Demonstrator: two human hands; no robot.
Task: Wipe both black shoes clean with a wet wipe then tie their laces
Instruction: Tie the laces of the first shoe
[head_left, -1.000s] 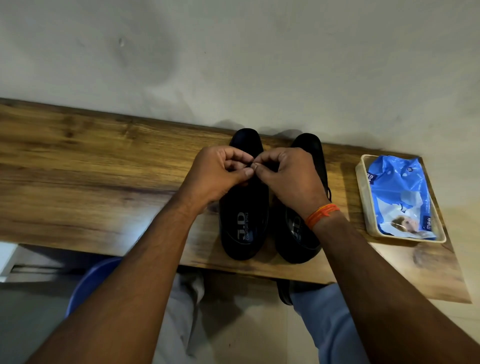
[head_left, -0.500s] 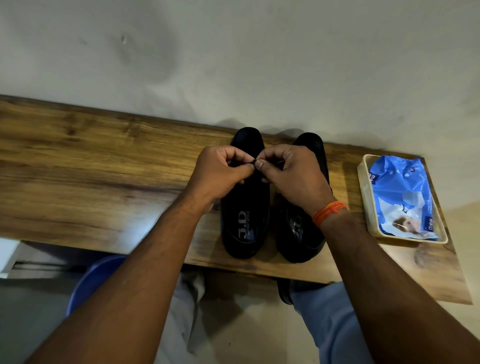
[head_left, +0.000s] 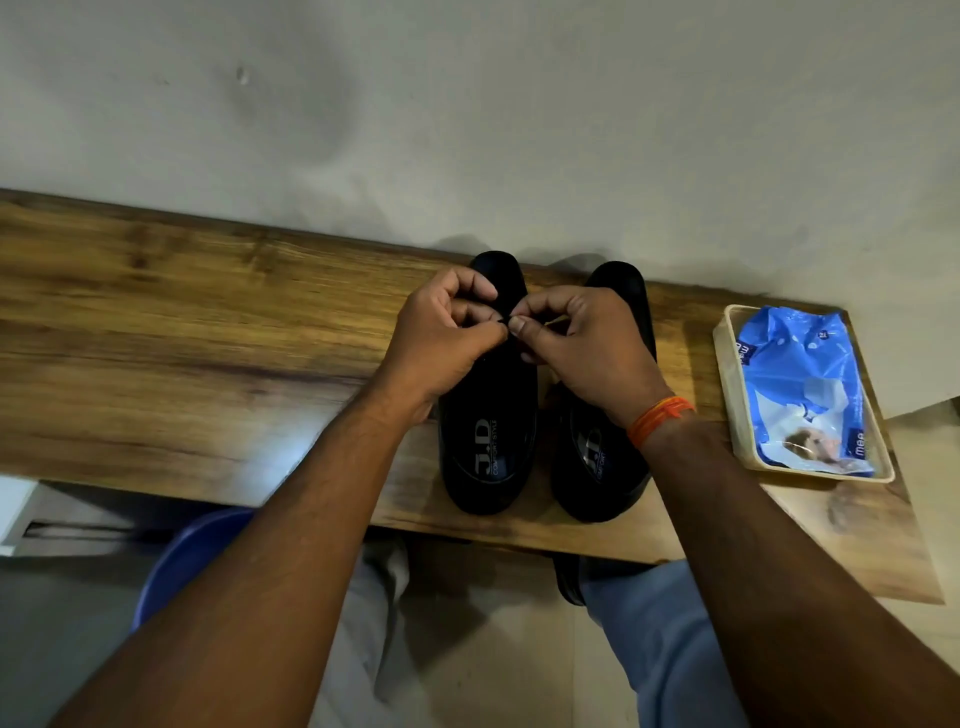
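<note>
Two black shoes stand side by side on the wooden shelf (head_left: 208, 332), toes toward the wall. Above the lace area of the left shoe (head_left: 488, 441), my left hand (head_left: 441, 338) and my right hand (head_left: 582, 343) meet fingertip to fingertip, each pinching a thin black lace. The laces themselves are mostly hidden between the fingers. The right shoe (head_left: 597, 467) sits partly under my right wrist, which wears an orange band. A blue wet wipe pack (head_left: 800, 384) lies at the right.
The wipe pack rests in a cream tray (head_left: 727, 384) near the shelf's right end. The grey wall rises directly behind the shoes. Below the shelf's front edge are my legs and a blue round object (head_left: 192, 551).
Both hands stay together over the left shoe, with small finger movements on the lace. The shoes and tray have not moved.
</note>
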